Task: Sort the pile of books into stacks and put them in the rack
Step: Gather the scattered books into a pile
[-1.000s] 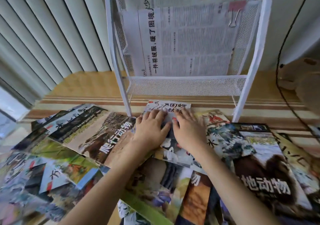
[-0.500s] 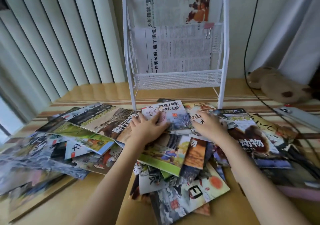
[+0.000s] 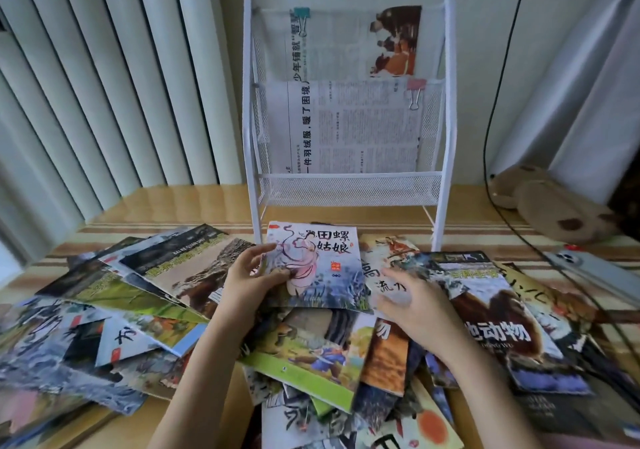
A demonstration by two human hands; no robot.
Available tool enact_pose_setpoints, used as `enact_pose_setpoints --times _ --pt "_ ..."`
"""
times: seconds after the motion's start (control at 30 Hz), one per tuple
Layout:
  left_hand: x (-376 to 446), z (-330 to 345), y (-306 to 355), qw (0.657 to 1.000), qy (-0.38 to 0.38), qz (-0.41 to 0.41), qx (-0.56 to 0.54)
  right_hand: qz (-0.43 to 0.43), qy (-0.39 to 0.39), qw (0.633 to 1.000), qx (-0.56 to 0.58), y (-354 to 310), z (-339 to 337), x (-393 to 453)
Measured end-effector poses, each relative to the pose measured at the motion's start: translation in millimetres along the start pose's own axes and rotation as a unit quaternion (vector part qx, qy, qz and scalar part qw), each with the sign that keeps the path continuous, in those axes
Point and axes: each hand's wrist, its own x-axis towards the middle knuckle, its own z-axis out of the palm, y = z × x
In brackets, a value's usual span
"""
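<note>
A loose pile of thin picture books (image 3: 304, 351) covers the wooden table in front of me. My left hand (image 3: 251, 280) grips the left edge of a pale book with a painted lady in pink (image 3: 322, 268), raised slightly off the top of the pile. My right hand (image 3: 412, 305) hovers just to its right with fingers spread, holding nothing, over a book with brush lettering (image 3: 381, 272). The white wire rack (image 3: 346, 189) stands upright behind the pile, with clipped newspapers (image 3: 356, 126) in its upper pockets.
A dark animal book (image 3: 495, 317) lies at the right, more books spread far to the left (image 3: 104, 327). A phone (image 3: 588, 268), a black cable (image 3: 540, 248) and a brown plush toy (image 3: 554, 203) sit at the right. Vertical blinds (image 3: 104, 85) run behind on the left.
The view has pulled back and tilted up, showing the whole rack. My left hand has taken hold of the lady book and lifted its edge; my right hand has come off it to the right.
</note>
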Motion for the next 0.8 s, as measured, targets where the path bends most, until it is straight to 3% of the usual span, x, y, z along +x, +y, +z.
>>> enact_pose_setpoints --times 0.07,0.13,0.2,0.27,0.33,0.43,0.5,0.53,0.6,0.63,0.7,0.73,0.8 --pt "-0.8 1.2 2.5 1.0 -0.012 0.006 0.006 -0.033 0.097 0.994 -0.04 -9.4 -0.6 -0.8" --pt "-4.8 3.1 4.7 1.0 0.001 0.014 0.011 -0.032 0.252 0.963 -0.094 -13.4 -1.4 0.9" --pt "-9.0 5.6 8.8 0.999 0.034 0.012 0.009 -0.036 0.371 0.926 -0.059 -19.1 -3.3 1.1" --pt "-12.6 6.9 10.9 0.999 0.04 0.005 0.027 -0.089 0.398 0.913 -0.01 -29.1 1.4 -1.7" --pt "-16.0 10.0 13.6 1.0 -0.014 -0.015 -0.013 -0.139 0.326 0.935 -0.005 -44.0 15.9 -5.3" --pt "-23.7 18.8 15.7 0.986 -0.129 -0.069 -0.076 -0.176 0.083 0.977 -0.088 -64.0 45.3 -14.4" --pt "-23.4 22.1 12.2 0.996 -0.072 -0.042 -0.02 -0.187 -0.078 0.979 0.0 -72.4 52.7 -20.4" --pt "-21.9 22.3 10.9 0.999 -0.036 -0.028 -0.015 -0.187 -0.106 0.975 0.06 -73.9 49.8 -20.8" --pt "-21.5 18.2 11.0 0.999 -0.002 -0.001 -0.039 -0.162 -0.046 0.98 0.108 -67.0 38.4 -17.1" --pt "-19.9 14.3 11.0 0.999 0.016 0.015 -0.04 -0.13 0.028 0.987 0.088 -57.3 32.7 -11.9" --pt "-19.0 5.9 14.4 0.998 0.057 0.037 -0.016 -0.009 0.156 0.987 -0.045 -32.1 22.4 -2.4" --pt "-19.1 2.0 16.9 0.997 0.068 0.037 -0.007 0.087 0.155 0.979 -0.101 -20.1 16.3 0.6" --pt "-17.7 -2.7 17.3 0.998 0.062 -0.004 -0.001 0.242 0.078 0.959 -0.125 -4.0 7.3 2.1"
